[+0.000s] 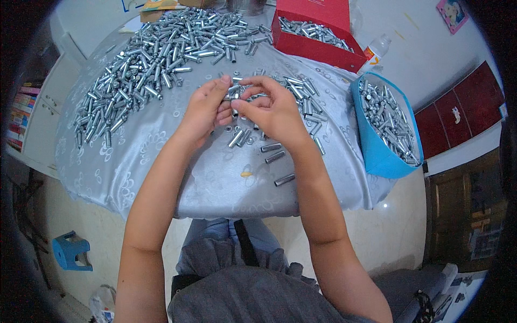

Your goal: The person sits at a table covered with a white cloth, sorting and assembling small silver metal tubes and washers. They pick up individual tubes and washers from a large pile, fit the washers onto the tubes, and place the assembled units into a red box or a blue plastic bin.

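My left hand (pixel 205 110) and my right hand (pixel 276 112) meet over the table, fingertips pinched together around a small shiny metal bolt piece (pixel 235 97). A ring or nut seems to be on it, but the fingers cover most of its shape. Under and beside my hands lie loose metal sleeves (pixel 236 138) and small nuts. Three separate sleeves (pixel 275 156) rest near my right forearm. To the right of my right hand is a scatter of silvery metal cylinders (pixel 305 97).
A large heap of metal sleeve bolts (pixel 145 67) covers the table's far left. More fill a red box (pixel 323 51) at the back and a blue fabric bin (pixel 377 153) on the right. A plastic bottle (pixel 377 47) stands behind the bin. A blue stool (pixel 72 250) is on the floor.
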The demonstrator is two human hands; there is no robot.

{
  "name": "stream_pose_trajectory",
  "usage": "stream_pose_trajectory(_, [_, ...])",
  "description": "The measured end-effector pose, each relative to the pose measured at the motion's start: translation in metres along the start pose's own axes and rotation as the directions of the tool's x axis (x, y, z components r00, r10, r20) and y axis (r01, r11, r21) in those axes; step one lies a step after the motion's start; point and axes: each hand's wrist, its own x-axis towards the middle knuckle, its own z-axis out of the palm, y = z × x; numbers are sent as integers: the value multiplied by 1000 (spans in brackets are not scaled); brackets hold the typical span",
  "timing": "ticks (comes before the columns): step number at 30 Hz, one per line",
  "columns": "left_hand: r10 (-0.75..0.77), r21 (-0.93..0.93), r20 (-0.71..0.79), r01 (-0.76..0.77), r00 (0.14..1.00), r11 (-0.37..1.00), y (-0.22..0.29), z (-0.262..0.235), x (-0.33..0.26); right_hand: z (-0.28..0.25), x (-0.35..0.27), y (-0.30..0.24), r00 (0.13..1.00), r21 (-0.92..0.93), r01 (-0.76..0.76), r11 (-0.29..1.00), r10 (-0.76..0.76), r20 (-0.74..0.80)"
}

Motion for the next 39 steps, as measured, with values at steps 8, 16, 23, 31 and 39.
stream_pose_trajectory(8, [26,-23,3,-26,1000,999,-4,1,1,-4,0,-11,990,-119,-91,989,103,99])
stream_pose_trajectory(16, [-3,-16,-44,2,999,1000,-1,6,0,-4,0,-5,999,-91,-50,995,51,3])
stream_pose_trajectory(23, [11,-41,12,-11,1000,999,-2,1,-1,-5,3,1,996,-265,-1,964,24,86])
stream_pose_trajectory(31, [-6,41,-86,9,996,999,-1,7,0,-3,-1,-3,992,-327,126,937,-122,33])
stream_pose_trajectory(39, [-21,7,-9,21,1000,1000,-4,-1,2,1,0,-5,995,-336,100,936,-84,62])
